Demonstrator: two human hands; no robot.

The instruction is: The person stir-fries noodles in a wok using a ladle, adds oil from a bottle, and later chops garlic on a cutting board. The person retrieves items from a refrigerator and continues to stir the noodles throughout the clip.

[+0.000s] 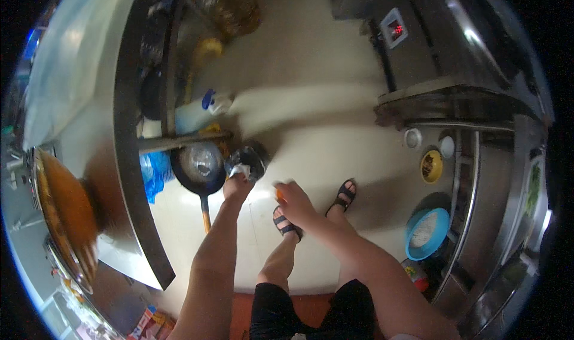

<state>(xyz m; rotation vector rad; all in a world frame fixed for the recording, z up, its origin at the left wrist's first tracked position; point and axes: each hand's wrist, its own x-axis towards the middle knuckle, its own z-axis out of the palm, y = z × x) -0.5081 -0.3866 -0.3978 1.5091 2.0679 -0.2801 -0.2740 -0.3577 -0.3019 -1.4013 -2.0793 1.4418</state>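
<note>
My left hand (237,186) reaches out with its fingers closed on a crumpled white thing (241,169), perhaps paper or plastic. Directly beyond it is a dark bin or bag (253,158) on the floor, and I cannot tell whether they touch. My right hand (293,201) is blurred, in front of my sandalled foot. A small orange object (280,193) shows between its fingers; what it is stays unclear. Left of my left hand, a black wok (197,169) with a wooden-ended handle sits low by the shelf.
A steel counter (130,169) stands at left, blue plastic bags (154,174) under it. A blue-capped container (217,102) is farther ahead. On the right rack's low level are a blue basin (412,248) with white contents and a yellow bowl (439,167). Pale floor (309,151) lies between.
</note>
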